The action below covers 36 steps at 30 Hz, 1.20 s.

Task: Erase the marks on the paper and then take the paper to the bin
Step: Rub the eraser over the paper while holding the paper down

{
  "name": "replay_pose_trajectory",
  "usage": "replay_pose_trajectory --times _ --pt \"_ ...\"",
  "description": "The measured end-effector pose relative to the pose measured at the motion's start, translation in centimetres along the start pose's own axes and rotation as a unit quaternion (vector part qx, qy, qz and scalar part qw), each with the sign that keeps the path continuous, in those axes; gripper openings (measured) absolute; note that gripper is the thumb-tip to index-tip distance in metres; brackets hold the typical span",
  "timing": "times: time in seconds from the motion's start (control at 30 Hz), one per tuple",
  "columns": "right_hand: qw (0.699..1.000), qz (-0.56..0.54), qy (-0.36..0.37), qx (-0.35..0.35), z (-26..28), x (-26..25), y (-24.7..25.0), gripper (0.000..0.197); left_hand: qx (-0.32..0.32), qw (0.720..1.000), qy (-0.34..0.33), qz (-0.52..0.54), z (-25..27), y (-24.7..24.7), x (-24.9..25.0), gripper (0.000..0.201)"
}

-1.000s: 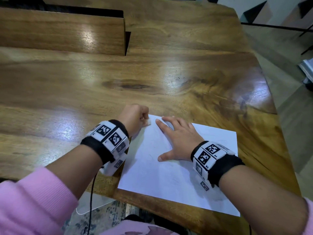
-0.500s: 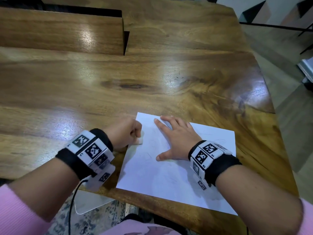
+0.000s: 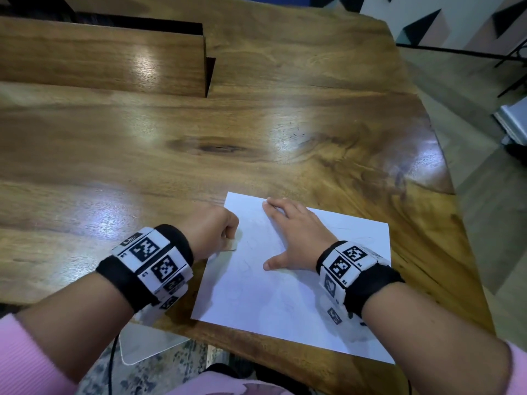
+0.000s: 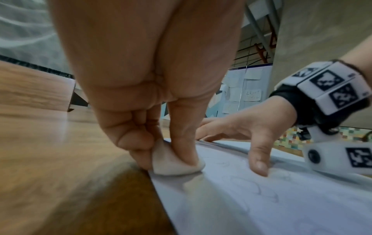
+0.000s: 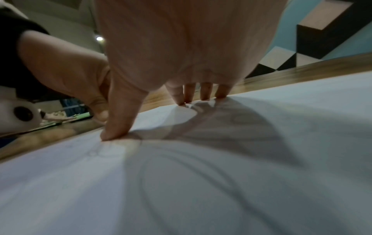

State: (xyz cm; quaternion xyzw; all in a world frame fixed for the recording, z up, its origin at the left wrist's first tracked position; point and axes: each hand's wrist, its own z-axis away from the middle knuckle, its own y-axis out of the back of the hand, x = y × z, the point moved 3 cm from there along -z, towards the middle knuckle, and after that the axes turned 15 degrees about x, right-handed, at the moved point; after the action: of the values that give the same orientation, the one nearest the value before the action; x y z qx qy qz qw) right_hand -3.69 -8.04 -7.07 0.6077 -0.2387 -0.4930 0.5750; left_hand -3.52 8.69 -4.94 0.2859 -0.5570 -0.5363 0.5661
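Head view shows the left hand [image 3: 212,232] pinching a small white eraser [image 4: 174,162] at the white paper sheet's [image 3: 288,306] left edge, the right hand [image 3: 296,238] pressing flat with straight fingers, on the glossy wooden tabletop [image 3: 256,132].

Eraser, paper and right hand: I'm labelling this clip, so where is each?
eraser [image 4: 173,165], left wrist view, its lower face by the paper edge.
paper [image 3: 285,309], head view, bare middle of the sheet.
right hand [image 3: 296,238], head view, back of the hand.

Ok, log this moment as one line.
phase: erasing | left hand: pinches eraser at paper left edge | right hand: flat, pressing paper | faint marks remain | bin: unseen
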Motion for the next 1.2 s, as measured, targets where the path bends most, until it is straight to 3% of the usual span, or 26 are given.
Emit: replay_pose_trajectory --times 0.1,0.2,0.3,0.47,0.6,0.63,0.77,0.8,0.87,0.93,1.0,1.1,1.13,1.2 --pt "1.000 -0.022 0.010 -0.005 0.3 0.4 0.2 0.113 -0.022 0.999 0.029 0.012 -1.2 0.8 0.7 0.027" --pt "1.000 -0.014 0.018 0.000 0.2 0.5 0.1 0.113 0.086 0.992 0.062 0.068 -4.2 2.1 1.2 0.007" --pt "1.000 -0.016 0.020 0.002 0.2 0.6 0.1 0.113 0.140 0.985 0.060 0.080 -5.1 1.6 1.4 0.011" --pt "0.999 -0.030 0.018 0.003 0.4 0.7 0.1 0.112 0.014 0.996 0.043 0.074 -3.1 0.2 0.9 0.021" --pt "0.999 -0.026 0.020 0.006 0.3 0.6 -0.1 0.113 0.133 0.981 0.073 0.120 -5.4 1.0 1.1 0.011" --pt "0.999 -0.025 0.021 0.007 0.2 0.7 -0.1 0.113 0.134 0.983 0.070 0.109 -5.3 0.9 1.2 0.010" --pt "0.999 -0.034 0.020 0.008 0.3 0.7 0.0 0.113 0.007 0.995 0.034 0.089 -3.3 -0.1 0.9 0.023" --pt "0.999 -0.035 0.020 0.008 0.3 0.7 0.0 0.113 0.006 0.995 0.037 0.091 -3.3 -0.1 0.8 0.021" --pt "0.999 -0.032 0.021 0.010 0.3 0.7 -0.1 0.113 0.084 0.989 0.061 0.109 -4.5 0.7 0.8 0.010" --pt "0.999 -0.030 0.019 0.010 0.2 0.7 -0.2 0.113 0.134 0.981 0.070 0.117 -5.2 1.1 1.4 0.012" --pt "0.999 -0.036 0.014 0.006 0.2 0.7 -0.2 0.113 0.093 0.989 0.056 0.099 -4.7 0.8 1.4 0.013" --pt "0.999 -0.039 0.015 0.006 0.3 0.7 -0.1 0.113 -0.038 0.993 0.052 0.095 -3.1 -0.1 0.7 0.026" --pt "0.999 -0.038 0.017 0.007 0.3 0.7 -0.1 0.113 -0.026 0.993 0.057 0.105 -3.1 0.0 0.6 0.024" --pt "0.999 -0.035 0.019 0.009 0.3 0.7 -0.1 0.113 0.085 0.986 0.075 0.125 -4.2 0.7 0.6 0.012"
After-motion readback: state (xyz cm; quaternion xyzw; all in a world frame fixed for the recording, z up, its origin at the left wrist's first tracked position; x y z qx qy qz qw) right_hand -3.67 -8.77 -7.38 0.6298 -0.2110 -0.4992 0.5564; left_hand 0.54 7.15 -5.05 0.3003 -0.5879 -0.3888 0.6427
